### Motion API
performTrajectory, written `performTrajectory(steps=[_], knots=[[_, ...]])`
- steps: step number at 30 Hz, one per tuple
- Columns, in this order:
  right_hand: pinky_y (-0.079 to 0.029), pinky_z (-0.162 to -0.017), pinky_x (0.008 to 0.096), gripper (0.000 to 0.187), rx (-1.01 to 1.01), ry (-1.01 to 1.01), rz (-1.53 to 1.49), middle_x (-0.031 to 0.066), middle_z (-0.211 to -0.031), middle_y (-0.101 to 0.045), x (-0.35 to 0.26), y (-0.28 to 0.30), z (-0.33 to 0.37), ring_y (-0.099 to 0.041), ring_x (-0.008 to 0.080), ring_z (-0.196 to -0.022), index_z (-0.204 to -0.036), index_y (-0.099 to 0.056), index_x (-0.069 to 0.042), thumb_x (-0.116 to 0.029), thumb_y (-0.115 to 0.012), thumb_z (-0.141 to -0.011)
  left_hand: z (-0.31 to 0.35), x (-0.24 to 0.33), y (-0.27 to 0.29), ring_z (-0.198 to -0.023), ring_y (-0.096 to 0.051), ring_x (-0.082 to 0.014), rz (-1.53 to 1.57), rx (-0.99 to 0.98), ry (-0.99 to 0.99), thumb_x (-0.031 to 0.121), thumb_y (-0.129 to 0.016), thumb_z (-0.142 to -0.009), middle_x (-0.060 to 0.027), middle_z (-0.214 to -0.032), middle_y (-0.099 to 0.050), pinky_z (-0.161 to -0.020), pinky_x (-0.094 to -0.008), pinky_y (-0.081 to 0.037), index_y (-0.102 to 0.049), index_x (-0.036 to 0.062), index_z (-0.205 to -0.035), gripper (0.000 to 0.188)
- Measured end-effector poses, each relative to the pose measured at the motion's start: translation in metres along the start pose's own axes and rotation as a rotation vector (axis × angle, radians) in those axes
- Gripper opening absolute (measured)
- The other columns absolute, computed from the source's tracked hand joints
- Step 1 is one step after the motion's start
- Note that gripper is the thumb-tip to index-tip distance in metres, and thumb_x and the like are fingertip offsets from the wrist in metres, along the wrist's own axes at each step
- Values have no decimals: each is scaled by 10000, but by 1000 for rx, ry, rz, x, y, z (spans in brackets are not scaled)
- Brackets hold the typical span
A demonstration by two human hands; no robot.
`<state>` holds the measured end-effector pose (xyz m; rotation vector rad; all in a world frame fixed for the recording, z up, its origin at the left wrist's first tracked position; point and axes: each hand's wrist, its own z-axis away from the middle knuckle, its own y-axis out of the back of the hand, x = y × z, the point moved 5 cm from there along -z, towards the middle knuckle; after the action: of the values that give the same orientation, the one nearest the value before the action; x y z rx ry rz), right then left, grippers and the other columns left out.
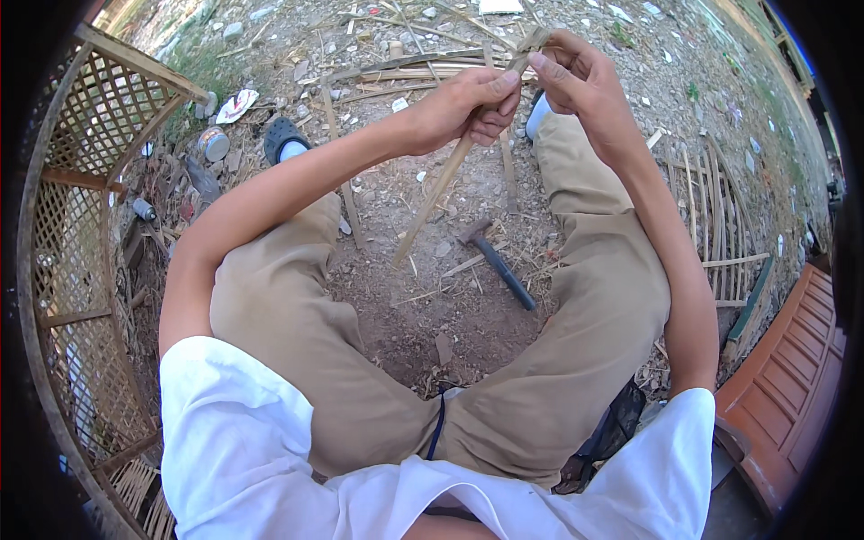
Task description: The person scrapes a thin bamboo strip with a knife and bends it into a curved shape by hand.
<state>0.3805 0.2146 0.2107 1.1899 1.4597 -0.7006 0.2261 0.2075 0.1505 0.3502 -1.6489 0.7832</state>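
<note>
My left hand [475, 101] is closed around a thin wooden strip [438, 193], which slants from the ground between my legs up past my fist. Close by, my right hand [576, 76] pinches the strip's far end, where the wood looks split or doubled; the detail there is too small to tell. On the dirt between my knees lies a hammer [506, 274] with a dark handle and a rusty head, touched by neither hand. Other wooden strips [508, 166] lie on the ground beyond it.
A wooden lattice panel [81, 180] stands along the left. At the right are a slatted wooden frame [715, 216] and an orange-brown panelled board [783, 378]. A tin can [213, 144] sits beyond my left knee. Stones and wood scraps litter the ground.
</note>
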Motion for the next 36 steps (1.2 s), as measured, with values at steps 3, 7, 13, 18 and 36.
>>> performTrajectory(steps=[3, 7, 13, 18, 36], knots=[[-239, -516, 251, 286, 35, -17, 52, -73, -697, -437, -6, 9, 7, -319, 30, -571, -1107, -658, -18, -274, -716, -993, -5, -1, -4, -632, -288, -80, -175, -28, 3, 492, -391, -1115, 41, -724, -318, -583, -253, -291, -450, 102, -880, 460], [-238, -522, 230, 243, -16, 29, 266, -82, -676, -432, -11, 17, 13, -327, 24, -569, -1071, -666, -35, -275, -642, -1041, 0, 6, -14, -643, -350, -93, -420, -116, -29, 497, -332, -1127, 36, -741, -349, -627, -262, -363, -474, 99, -902, 479], [-487, -598, 237, 244, 105, 32, 256, -14, -703, -480, -39, 39, 18, -515, 64, -597, -1042, -663, 9, -234, -637, -1047, 2, 23, 82, -1159, -632, -205, -841, 319, -285, 648, -342, -1061, -105, -1211, -634, -939, -411, -496, -570, 72, -1266, 653], [-607, -896, 348, 271, 599, 384, 393, 127, -955, -727, -80, 64, 20, -747, 202, -994, -1160, -687, -4, -238, -667, -1024, 95, -12, 254, -868, -607, -175, -277, 1052, -19, 424, -425, -1053, -66, -951, -600, -836, -391, -502, -595, 57, -1077, 405], [-573, -625, 280, 384, -448, -788, 720, 79, -761, -741, 33, 75, 83, -738, 142, -684, -799, -701, 14, -236, -574, -1060, 92, -96, 158, -652, -654, -161, -1073, -337, 540, 71, -718, -907, -57, -770, -673, -594, -338, -516, -663, 9, -919, 84]])
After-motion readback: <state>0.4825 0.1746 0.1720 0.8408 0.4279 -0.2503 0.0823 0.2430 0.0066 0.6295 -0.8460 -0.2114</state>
